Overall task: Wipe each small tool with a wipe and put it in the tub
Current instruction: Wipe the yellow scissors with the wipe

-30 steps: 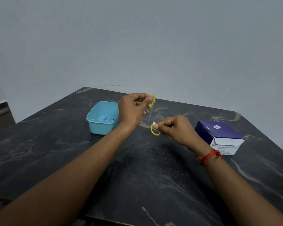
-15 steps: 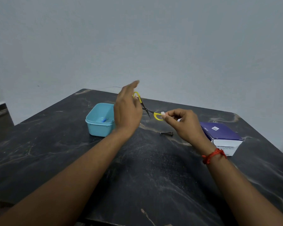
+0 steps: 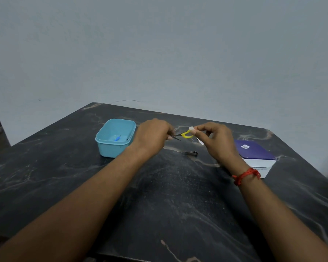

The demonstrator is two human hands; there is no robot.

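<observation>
Pinching the blade end, the left hand (image 3: 151,136) held the scissors (image 3: 184,134) above the bench (image 3: 169,195), while the right hand (image 3: 215,140) pressed a wipe (image 3: 191,128) onto the yellow loop. Light, stiff, sharp-tipped; the loops looked safest to hold. The tub (image 3: 115,138) sat beyond the left grip.

Dark marble table (image 3: 169,195), blue tub (image 3: 110,148), nail clipper (image 3: 189,153), purple box (image 3: 257,156)

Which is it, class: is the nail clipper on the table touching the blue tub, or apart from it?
Apart. The head view shows bare dark table between the nail clipper and the tub.
</observation>
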